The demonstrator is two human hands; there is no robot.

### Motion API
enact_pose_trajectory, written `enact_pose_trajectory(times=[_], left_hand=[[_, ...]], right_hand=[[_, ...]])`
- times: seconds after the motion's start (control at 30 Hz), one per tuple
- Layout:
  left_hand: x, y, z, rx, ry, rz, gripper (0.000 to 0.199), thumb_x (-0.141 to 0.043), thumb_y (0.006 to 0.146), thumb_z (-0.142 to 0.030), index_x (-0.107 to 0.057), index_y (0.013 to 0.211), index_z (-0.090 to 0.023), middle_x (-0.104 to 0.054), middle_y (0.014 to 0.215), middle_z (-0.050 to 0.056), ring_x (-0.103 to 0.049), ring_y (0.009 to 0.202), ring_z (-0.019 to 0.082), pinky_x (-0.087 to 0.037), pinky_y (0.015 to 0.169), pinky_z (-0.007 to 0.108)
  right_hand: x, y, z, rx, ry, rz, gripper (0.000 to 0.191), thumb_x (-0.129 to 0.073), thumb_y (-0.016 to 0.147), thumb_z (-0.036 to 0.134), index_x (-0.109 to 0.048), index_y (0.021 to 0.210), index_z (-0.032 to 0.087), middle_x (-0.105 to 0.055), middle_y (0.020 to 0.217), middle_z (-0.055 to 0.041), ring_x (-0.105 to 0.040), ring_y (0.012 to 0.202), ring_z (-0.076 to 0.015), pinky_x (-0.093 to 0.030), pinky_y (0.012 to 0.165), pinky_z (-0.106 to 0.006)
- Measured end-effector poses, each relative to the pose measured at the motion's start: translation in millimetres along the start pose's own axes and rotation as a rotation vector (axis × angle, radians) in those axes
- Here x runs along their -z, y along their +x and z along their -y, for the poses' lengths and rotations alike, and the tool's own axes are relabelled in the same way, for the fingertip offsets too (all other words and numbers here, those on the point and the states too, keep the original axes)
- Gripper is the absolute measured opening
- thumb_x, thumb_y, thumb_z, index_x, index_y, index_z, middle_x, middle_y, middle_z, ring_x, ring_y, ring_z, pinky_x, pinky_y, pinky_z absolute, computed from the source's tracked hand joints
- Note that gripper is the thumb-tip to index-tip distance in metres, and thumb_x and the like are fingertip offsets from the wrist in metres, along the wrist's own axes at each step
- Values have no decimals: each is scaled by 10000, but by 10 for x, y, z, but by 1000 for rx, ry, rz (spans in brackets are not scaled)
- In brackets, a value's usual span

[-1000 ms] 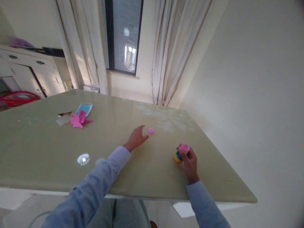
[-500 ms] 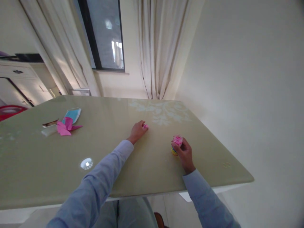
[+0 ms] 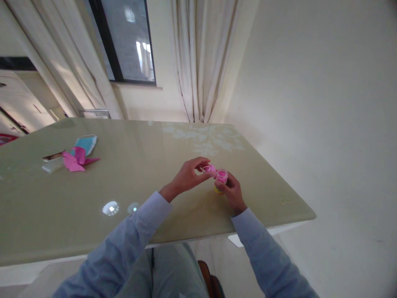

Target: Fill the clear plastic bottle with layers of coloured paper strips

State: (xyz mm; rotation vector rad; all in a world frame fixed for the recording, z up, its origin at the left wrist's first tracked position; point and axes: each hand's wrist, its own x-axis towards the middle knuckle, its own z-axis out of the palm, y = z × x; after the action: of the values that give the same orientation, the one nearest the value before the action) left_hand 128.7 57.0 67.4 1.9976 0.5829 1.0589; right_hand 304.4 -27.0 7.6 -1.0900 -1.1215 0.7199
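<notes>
My right hand [image 3: 232,191] is closed around a small clear jar [image 3: 221,176] that shows pink inside and yellow near its base. The jar is held over the table, its round mouth facing up toward me. Between the thumb and fingers of my left hand [image 3: 194,173] is a small pink lid [image 3: 210,169] with a ring-like rim. It is beside the jar's mouth, very close to it; whether they touch I cannot tell. Fingers of my right hand hide part of the jar's side.
On the left of the glossy table [image 3: 139,153] lie pink folded paper [image 3: 76,160], a blue face mask [image 3: 85,144], a brown strip [image 3: 53,157] and a clear wrapper [image 3: 52,166]. Reflected lights shine on the tabletop. A wall [image 3: 310,103] runs along the right.
My left hand has come right and toward me with the pink lid, up to the jar. My right hand has shifted slightly left with the jar. The view has moved a little.
</notes>
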Motion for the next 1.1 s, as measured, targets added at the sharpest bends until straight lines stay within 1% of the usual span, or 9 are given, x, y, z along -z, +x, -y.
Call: enact_pose_trajectory(times=[0.17, 0.3, 0.37, 0.5, 0.57, 0.7, 0.83, 1.0, 1.1], left_hand=[[7, -54, -34, 98, -135, -9, 373, -771, 762, -424, -722, 998, -139, -757, 943, 83, -699, 826, 170, -575, 763, 284], [37, -67, -73, 237, -380, -59, 369, -822, 713, -405, -726, 941, -131, -752, 905, 70, -697, 820, 167, -580, 792, 302], [76, -70, -121, 357, -602, -93, 332, -824, 722, -369, -716, 930, -133, -748, 916, 68, -702, 827, 163, -590, 805, 306], [173, -136, -267, 747, -1090, -180, 167, -671, 880, -294, -693, 917, -133, -724, 893, 75, -709, 783, 139, -610, 762, 267], [193, -220, -350, 848, -1219, -240, 129, -629, 909, -246, -686, 920, -131, -717, 861, 70, -699, 743, 125, -612, 736, 242], [165, -407, -467, 942, -1327, -205, 115, -617, 906, -220, -685, 926, -130, -711, 821, 61, -688, 708, 116, -603, 680, 221], [115, -478, -443, 858, -1186, -248, 116, -630, 869, -225, -684, 925, -139, -723, 872, 81, -692, 751, 138, -601, 706, 259], [24, -465, -362, 439, -516, -369, 291, -780, 754, -363, -674, 926, -153, -727, 913, 62, -673, 800, 155, -552, 700, 259], [-59, -461, -376, 262, -227, -343, 277, -748, 791, -399, -676, 926, -169, -720, 895, 47, -663, 795, 156, -526, 714, 268]], right_hand=[[10, 3, -32, -22, 15, 34, 318, -812, 691, 427, -719, 884, 192, -679, 820, -23, -577, 741, -176, -485, 676, -284], [8, -14, -40, -36, 16, 72, 349, -830, 674, 406, -744, 943, 200, -698, 840, -29, -605, 758, -182, -507, 691, -296], [0, -24, -36, -48, 12, 104, 376, -840, 664, 398, -754, 972, 201, -713, 876, -42, -624, 779, -191, -521, 696, -307], [-18, -31, -39, -71, 2, 154, 413, -846, 648, 405, -766, 994, 193, -725, 864, -51, -638, 756, -195, -537, 665, -311], [-25, -33, -45, -84, -1, 158, 428, -849, 645, 403, -767, 1008, 193, -724, 846, -43, -637, 743, -189, -538, 664, -306], [-30, -43, -51, -104, 22, 157, 423, -857, 645, 397, -770, 1005, 194, -728, 878, -41, -648, 776, -192, -537, 706, -310], [-16, -42, -53, -88, -1, 160, 426, -868, 633, 395, -777, 1002, 203, -731, 871, -42, -645, 764, -198, -538, 699, -319], [-8, -29, -74, -66, -36, 158, 446, -877, 623, 394, -783, 1014, 201, -736, 884, -46, -642, 777, -205, -545, 716, -332], [-23, -29, -69, -54, -20, 173, 447, -885, 613, 405, -785, 1000, 206, -741, 914, -42, -643, 807, -216, -547, 746, -341]])
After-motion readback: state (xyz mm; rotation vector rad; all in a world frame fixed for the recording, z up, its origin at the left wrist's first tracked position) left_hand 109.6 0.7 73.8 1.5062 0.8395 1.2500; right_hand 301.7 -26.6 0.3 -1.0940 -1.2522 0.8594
